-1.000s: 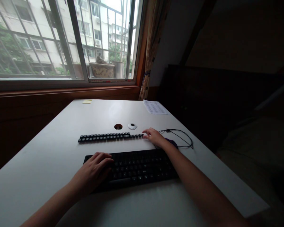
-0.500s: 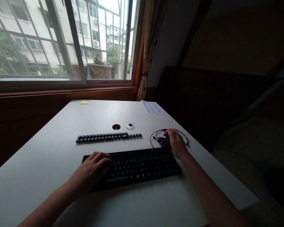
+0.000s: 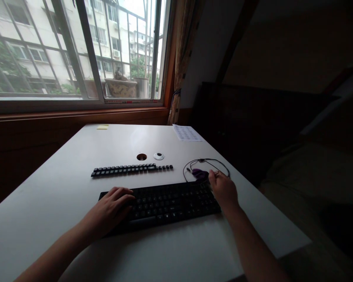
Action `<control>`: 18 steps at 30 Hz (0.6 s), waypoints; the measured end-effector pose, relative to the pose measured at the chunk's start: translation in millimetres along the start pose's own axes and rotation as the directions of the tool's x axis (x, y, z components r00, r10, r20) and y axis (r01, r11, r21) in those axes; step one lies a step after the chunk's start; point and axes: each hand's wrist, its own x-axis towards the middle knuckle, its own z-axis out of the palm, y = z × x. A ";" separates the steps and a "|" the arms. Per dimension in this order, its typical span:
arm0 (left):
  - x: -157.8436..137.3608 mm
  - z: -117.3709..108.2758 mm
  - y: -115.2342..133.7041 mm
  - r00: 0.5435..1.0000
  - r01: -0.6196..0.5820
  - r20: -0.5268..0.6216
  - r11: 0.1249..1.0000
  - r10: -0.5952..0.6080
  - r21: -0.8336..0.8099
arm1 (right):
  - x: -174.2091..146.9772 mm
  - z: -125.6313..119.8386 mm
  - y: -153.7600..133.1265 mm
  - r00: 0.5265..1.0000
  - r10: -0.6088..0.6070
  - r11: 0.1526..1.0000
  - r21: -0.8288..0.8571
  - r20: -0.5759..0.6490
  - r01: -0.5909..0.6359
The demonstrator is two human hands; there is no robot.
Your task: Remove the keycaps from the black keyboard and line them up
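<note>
A black computer keyboard lies across the white desk. My left hand is on its left end, fingers curved over the keys and holding it; the thumb is mostly hidden. Over the keyboard's far right corner, my right hand is closed with thumb and fingers pinched together. A faint thin shape shows below those fingers, too dark to name. Just left of the right hand is a bunched purple cloth. Beyond the keyboard, loose black keycaps stand in two rows, with several smaller ones at the right end.
A black cable loops around the purple cloth. Farther back are a round hole in the desk and a white round cover. Printed paper lies at the far right edge, a yellow sticky note at the far left.
My right hand has drawn back from the purple cloth toward the keyboard's right corner, its fingers now curled tighter. The left hand stays on the keyboard. The view has shifted slightly.
</note>
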 end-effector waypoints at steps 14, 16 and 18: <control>0.8 -2.7 2.7 0.999 -0.022 -0.034 1.000 0.021 -0.019 | -1.9 0.7 -0.9 0.992 0.075 0.997 0.025 0.105 -0.078; 0.7 -3.0 2.9 0.999 -0.021 -0.034 1.000 0.021 -0.019 | -0.5 2.9 7.8 0.981 0.138 0.983 0.102 0.138 -0.152; 0.5 -3.3 3.1 1.000 -0.014 -0.022 1.000 0.013 -0.019 | 0.0 6.1 17.4 0.964 0.204 0.956 0.178 0.168 -0.233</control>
